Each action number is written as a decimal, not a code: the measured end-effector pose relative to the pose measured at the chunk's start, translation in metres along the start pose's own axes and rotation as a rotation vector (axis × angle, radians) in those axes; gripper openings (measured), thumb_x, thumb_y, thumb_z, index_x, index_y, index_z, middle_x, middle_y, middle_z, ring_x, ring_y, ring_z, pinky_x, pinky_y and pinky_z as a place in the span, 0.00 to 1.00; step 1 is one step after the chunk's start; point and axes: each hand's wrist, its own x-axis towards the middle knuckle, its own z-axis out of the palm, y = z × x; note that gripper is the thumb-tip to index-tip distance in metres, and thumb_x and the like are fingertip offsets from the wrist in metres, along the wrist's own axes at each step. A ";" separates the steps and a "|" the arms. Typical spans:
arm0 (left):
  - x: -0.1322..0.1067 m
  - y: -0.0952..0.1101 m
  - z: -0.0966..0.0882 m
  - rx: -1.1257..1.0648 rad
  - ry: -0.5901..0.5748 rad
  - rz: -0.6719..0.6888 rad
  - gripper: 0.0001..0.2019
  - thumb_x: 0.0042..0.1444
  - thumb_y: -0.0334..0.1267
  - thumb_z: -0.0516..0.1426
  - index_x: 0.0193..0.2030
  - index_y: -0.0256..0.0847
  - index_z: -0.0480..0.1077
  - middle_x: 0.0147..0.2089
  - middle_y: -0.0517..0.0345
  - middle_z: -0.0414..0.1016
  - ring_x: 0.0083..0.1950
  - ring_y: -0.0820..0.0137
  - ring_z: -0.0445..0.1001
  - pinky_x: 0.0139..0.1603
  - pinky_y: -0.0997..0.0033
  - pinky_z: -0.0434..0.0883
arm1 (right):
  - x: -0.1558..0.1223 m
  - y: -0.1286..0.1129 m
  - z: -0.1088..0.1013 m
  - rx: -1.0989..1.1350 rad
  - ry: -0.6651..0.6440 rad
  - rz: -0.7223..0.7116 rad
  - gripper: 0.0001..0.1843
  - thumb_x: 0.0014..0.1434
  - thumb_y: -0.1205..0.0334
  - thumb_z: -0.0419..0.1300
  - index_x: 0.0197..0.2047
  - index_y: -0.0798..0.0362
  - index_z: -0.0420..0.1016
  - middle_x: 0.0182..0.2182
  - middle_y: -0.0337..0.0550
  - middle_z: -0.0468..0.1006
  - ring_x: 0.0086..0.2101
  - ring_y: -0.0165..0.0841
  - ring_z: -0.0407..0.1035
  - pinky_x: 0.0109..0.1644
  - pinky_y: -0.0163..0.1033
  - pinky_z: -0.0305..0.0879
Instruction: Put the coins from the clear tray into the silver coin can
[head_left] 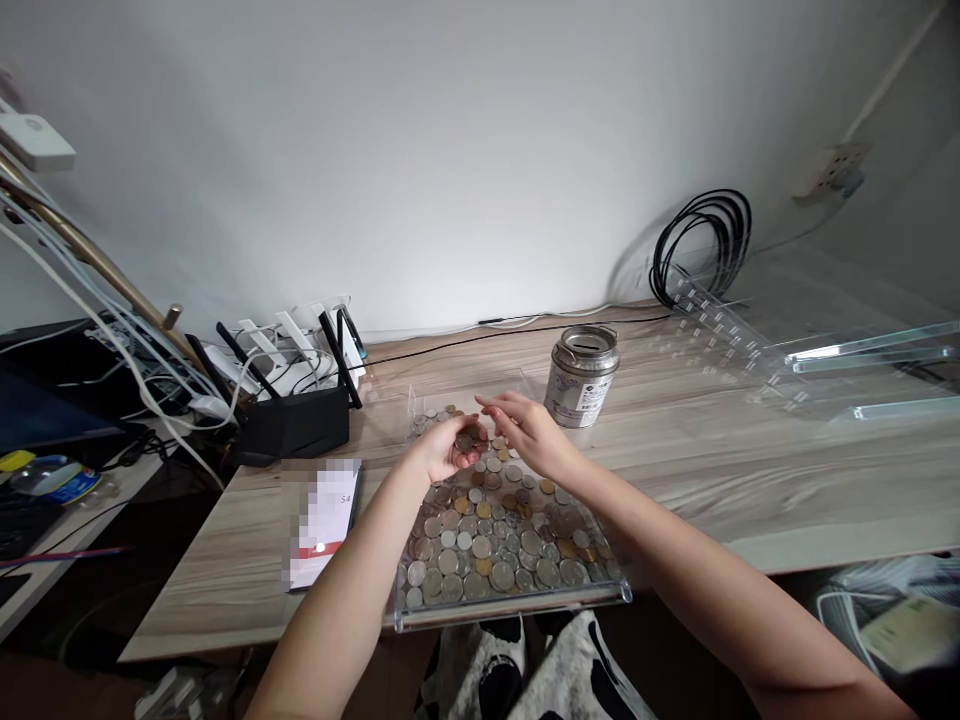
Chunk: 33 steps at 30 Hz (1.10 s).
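Note:
My left hand (pixel 445 450) is cupped, palm up, and closed around several coins (pixel 470 438) over the far part of a clear plastic tray (pixel 517 604). Just to its right, my right hand (pixel 526 432) hovers with the index finger stretched toward the left palm; I see nothing in it, and its lower fingers are partly hidden. Many loose silver and gold coins (pixel 484 547) lie spread over the tray's floor. Beyond my right hand stands a metal tin (pixel 579 385), upright, with a dark slot in its lid and a printed label.
A black router (pixel 296 425) and white antennas stand at the left. Beside the tray lies a partly blurred white box (pixel 330 520). A coiled black cable (pixel 705 240) leans on the wall, near a clear perforated plastic panel (pixel 731 335) at the right. The desk's front edge is close.

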 end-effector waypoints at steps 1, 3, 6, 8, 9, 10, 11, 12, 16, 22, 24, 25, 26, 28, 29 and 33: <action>0.000 0.000 -0.001 -0.002 0.009 -0.003 0.13 0.54 0.43 0.48 0.26 0.35 0.63 0.20 0.60 0.65 0.13 0.84 0.56 0.09 0.85 0.47 | 0.002 0.002 -0.008 -0.045 0.051 0.005 0.21 0.60 0.57 0.43 0.50 0.56 0.68 0.34 0.47 0.72 0.32 0.30 0.65 0.36 0.35 0.61; 0.000 0.000 -0.001 0.001 0.021 -0.025 0.14 0.54 0.43 0.48 0.25 0.35 0.63 0.20 0.60 0.64 0.12 0.85 0.52 0.09 0.85 0.43 | 0.006 0.008 -0.031 -0.174 0.208 0.052 0.21 0.59 0.55 0.45 0.47 0.55 0.71 0.33 0.48 0.73 0.31 0.31 0.65 0.34 0.36 0.61; -0.001 0.001 -0.002 0.015 0.030 -0.020 0.12 0.53 0.40 0.48 0.25 0.34 0.62 0.21 0.59 0.64 0.13 0.86 0.51 0.10 0.84 0.43 | 0.015 0.024 -0.075 -0.427 0.466 0.241 0.17 0.54 0.55 0.51 0.41 0.52 0.75 0.31 0.46 0.74 0.31 0.33 0.66 0.35 0.37 0.61; -0.001 0.001 -0.001 0.043 0.037 0.025 0.07 0.51 0.34 0.50 0.26 0.34 0.63 0.22 0.59 0.64 0.14 0.85 0.53 0.10 0.85 0.44 | 0.022 0.036 -0.100 -0.573 0.478 0.393 0.15 0.50 0.55 0.53 0.37 0.50 0.76 0.29 0.44 0.75 0.31 0.34 0.66 0.34 0.37 0.60; -0.001 0.000 -0.001 0.057 0.041 0.050 0.04 0.50 0.31 0.51 0.27 0.34 0.63 0.22 0.59 0.65 0.15 0.85 0.55 0.11 0.85 0.44 | 0.027 0.042 -0.110 -0.629 0.437 0.445 0.14 0.49 0.56 0.54 0.36 0.50 0.77 0.29 0.44 0.76 0.31 0.35 0.67 0.33 0.37 0.60; -0.001 0.000 -0.001 0.069 0.044 0.073 0.02 0.48 0.28 0.51 0.28 0.33 0.64 0.23 0.58 0.65 0.16 0.85 0.57 0.11 0.85 0.45 | 0.031 0.046 -0.117 -0.673 0.376 0.474 0.13 0.48 0.56 0.54 0.34 0.49 0.77 0.29 0.43 0.76 0.32 0.35 0.67 0.32 0.37 0.59; -0.001 0.000 -0.001 0.075 0.048 0.094 0.02 0.48 0.27 0.52 0.29 0.33 0.64 0.24 0.58 0.65 0.17 0.84 0.58 0.11 0.86 0.46 | 0.035 0.050 -0.122 -0.705 0.313 0.482 0.13 0.47 0.57 0.55 0.33 0.49 0.77 0.29 0.43 0.76 0.32 0.35 0.67 0.32 0.37 0.59; -0.001 -0.001 -0.001 0.077 0.052 0.110 0.03 0.47 0.25 0.52 0.30 0.32 0.65 0.24 0.58 0.66 0.18 0.84 0.59 0.12 0.86 0.47 | 0.038 0.053 -0.126 -0.728 0.261 0.483 0.12 0.46 0.58 0.55 0.32 0.49 0.78 0.29 0.43 0.76 0.31 0.35 0.67 0.31 0.36 0.59; -0.002 0.000 -0.001 0.075 0.085 0.155 0.09 0.47 0.24 0.54 0.37 0.34 0.65 0.27 0.58 0.68 0.19 0.85 0.62 0.13 0.87 0.49 | 0.043 0.051 -0.127 -0.739 0.174 0.499 0.12 0.43 0.59 0.57 0.30 0.52 0.78 0.26 0.44 0.75 0.29 0.35 0.67 0.31 0.36 0.59; 0.000 0.001 -0.003 0.014 0.180 0.204 0.09 0.47 0.23 0.55 0.37 0.32 0.67 0.27 0.56 0.71 0.24 0.81 0.69 0.16 0.87 0.60 | 0.031 0.010 -0.074 -0.578 0.355 0.144 0.15 0.54 0.59 0.50 0.39 0.55 0.75 0.33 0.46 0.75 0.33 0.33 0.66 0.35 0.35 0.59; 0.003 0.000 -0.005 -0.037 0.213 0.243 0.08 0.48 0.23 0.54 0.36 0.32 0.67 0.26 0.57 0.71 0.24 0.81 0.70 0.18 0.87 0.63 | 0.028 -0.001 -0.043 -0.417 0.006 0.039 0.14 0.53 0.58 0.51 0.37 0.53 0.75 0.29 0.43 0.75 0.28 0.29 0.66 0.30 0.32 0.58; 0.004 0.000 -0.006 -0.058 0.230 0.262 0.07 0.49 0.24 0.54 0.36 0.33 0.68 0.25 0.58 0.71 0.23 0.81 0.70 0.19 0.87 0.64 | 0.027 -0.004 -0.029 -0.366 -0.118 0.023 0.14 0.52 0.57 0.53 0.36 0.53 0.75 0.28 0.42 0.75 0.26 0.28 0.65 0.29 0.31 0.57; 0.005 -0.001 -0.006 -0.074 0.243 0.276 0.06 0.49 0.24 0.54 0.35 0.33 0.68 0.24 0.58 0.71 0.23 0.81 0.70 0.19 0.86 0.65 | 0.027 -0.004 -0.015 -0.334 -0.188 0.024 0.13 0.51 0.56 0.54 0.35 0.52 0.75 0.27 0.41 0.75 0.26 0.28 0.65 0.28 0.31 0.56; 0.006 -0.001 -0.006 -0.085 0.259 0.287 0.05 0.49 0.24 0.53 0.33 0.32 0.68 0.22 0.59 0.70 0.22 0.81 0.70 0.20 0.86 0.66 | 0.026 -0.002 0.005 -0.304 -0.198 0.057 0.11 0.50 0.58 0.55 0.34 0.52 0.75 0.27 0.40 0.75 0.26 0.28 0.65 0.28 0.31 0.56; 0.005 -0.001 -0.004 -0.083 0.259 0.280 0.04 0.49 0.24 0.54 0.33 0.32 0.68 0.22 0.59 0.70 0.22 0.80 0.70 0.20 0.86 0.66 | 0.026 -0.001 0.010 -0.286 -0.178 0.072 0.10 0.49 0.60 0.55 0.33 0.52 0.75 0.26 0.39 0.75 0.27 0.28 0.65 0.28 0.31 0.56; 0.001 0.001 0.001 -0.105 0.192 0.240 0.04 0.51 0.27 0.52 0.34 0.31 0.67 0.27 0.53 0.74 0.28 0.76 0.74 0.28 0.81 0.72 | 0.028 0.005 0.001 -0.199 -0.040 0.082 0.12 0.49 0.66 0.52 0.36 0.54 0.74 0.28 0.41 0.76 0.28 0.28 0.66 0.32 0.32 0.59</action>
